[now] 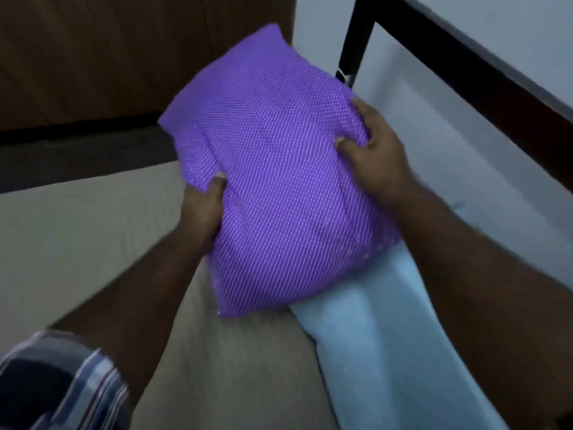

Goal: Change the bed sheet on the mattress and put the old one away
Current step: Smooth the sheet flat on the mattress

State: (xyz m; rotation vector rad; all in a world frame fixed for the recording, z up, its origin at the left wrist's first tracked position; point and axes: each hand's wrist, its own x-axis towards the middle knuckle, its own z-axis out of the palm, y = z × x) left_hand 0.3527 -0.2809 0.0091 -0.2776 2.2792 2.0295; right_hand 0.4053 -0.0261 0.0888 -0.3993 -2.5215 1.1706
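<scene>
A folded purple sheet (279, 169) with a fine white dotted pattern is held up in front of me, above the bare beige mattress (77, 231). My left hand (203, 209) grips its left edge, thumb on top and fingers hidden underneath. My right hand (369, 147) grips the right edge, fingers curled into the cloth. Under the bundle's lower right corner a light blue cloth (378, 346) lies along the mattress's right side.
A dark wooden bed frame post and rail (465, 72) run along the right, beside a pale wall (496, 13). A dark wooden panel (108, 57) stands at the back left, beyond the mattress's far edge. A striped sleeve (62, 389) shows at bottom left.
</scene>
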